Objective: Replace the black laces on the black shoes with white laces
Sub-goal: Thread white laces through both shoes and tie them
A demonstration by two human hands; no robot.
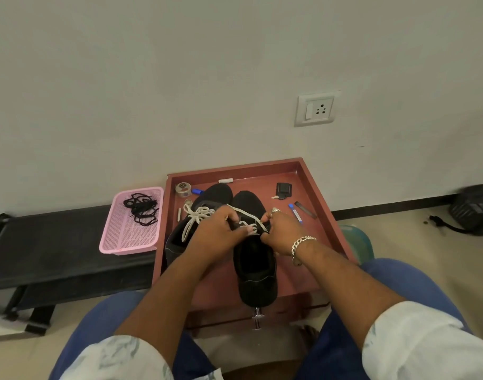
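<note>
Our left hand [215, 237] and right hand [282, 237] pinch the white lace [245, 215], hiding the right shoe's [255, 264] eyelets; the worktop's rim [314, 185] lies beyond them.

Even, soft indoor light, no glare; faint shadows under the hands [221, 237]. Wide-angle bend at edges, slight blur near the fingertips [250, 229], bg sharp enough.
</note>
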